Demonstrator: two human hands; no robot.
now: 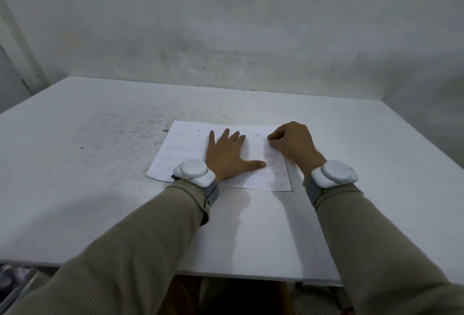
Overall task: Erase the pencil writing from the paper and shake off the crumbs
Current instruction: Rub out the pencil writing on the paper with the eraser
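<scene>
A white sheet of paper (185, 139) with faint pencil writing lies flat on the white table (100, 164). My left hand (227, 156) presses flat on the middle of the sheet, fingers spread. My right hand (292, 145) sits over the sheet's far right part with its fingers curled, pinching a small whitish thing against the paper; the thing is mostly hidden, so I cannot tell for sure what it is. A few dark crumbs (256, 135) lie near the paper's far edge.
A grey-white wall (226, 26) stands right behind the table's far edge. Both wrists carry white round bands. The table's near edge (226, 273) runs just above my lap.
</scene>
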